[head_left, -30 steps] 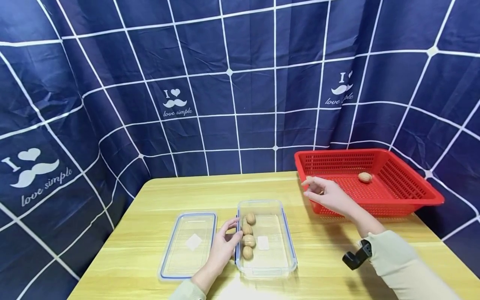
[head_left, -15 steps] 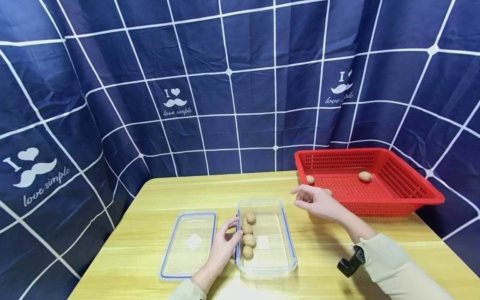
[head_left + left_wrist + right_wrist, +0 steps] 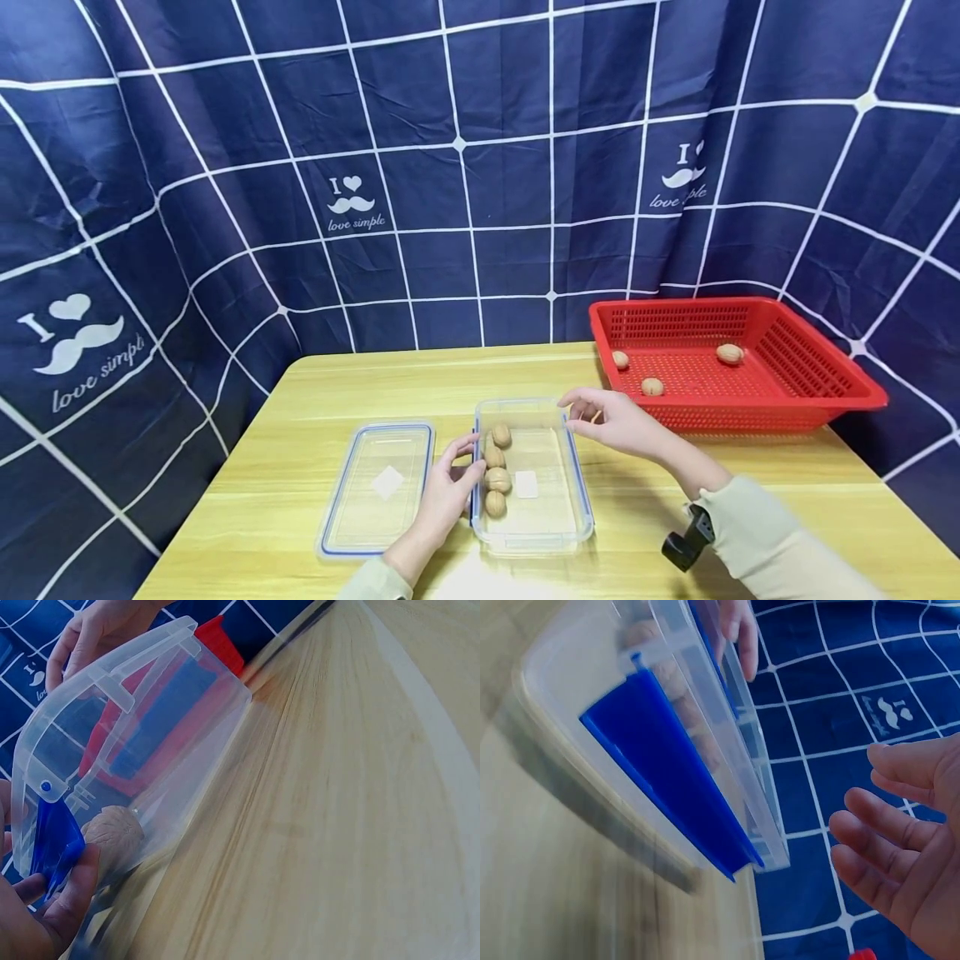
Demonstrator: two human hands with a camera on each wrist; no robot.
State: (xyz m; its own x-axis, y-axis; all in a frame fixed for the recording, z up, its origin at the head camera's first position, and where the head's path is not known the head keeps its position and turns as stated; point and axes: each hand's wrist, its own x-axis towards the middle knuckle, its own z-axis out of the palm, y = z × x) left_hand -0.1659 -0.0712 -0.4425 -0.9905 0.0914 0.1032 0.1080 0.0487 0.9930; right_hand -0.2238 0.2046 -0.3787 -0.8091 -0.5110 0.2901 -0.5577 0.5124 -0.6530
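A clear plastic food storage box (image 3: pixel 551 521) with blue side latches stands without its lid on the wooden table. Along its left side several walnuts (image 3: pixel 498 481) lie in a row. At the box's left wall my left hand (image 3: pixel 442 496) holds on; in the left wrist view its thumb and a finger pinch the blue latch (image 3: pixel 58 844). Over the right rim hovers my right hand (image 3: pixel 618 425), fingers loosely bent; the right wrist view shows nothing between them. The right latch (image 3: pixel 660 765) hangs down, apart from that hand.
The clear lid (image 3: pixel 378 492) with a blue seal lies left of the box. A red plastic basket (image 3: pixel 750 414) stands at the back right, holding three walnuts, one a loose walnut (image 3: pixel 730 354) towards the back. A blue curtain (image 3: pixel 510 200) with white grid lines hangs behind the table.
My right hand has moved left and towards me, from the basket's left edge to the box's right rim, uncovering walnuts in the basket. The left hand and box stay put.
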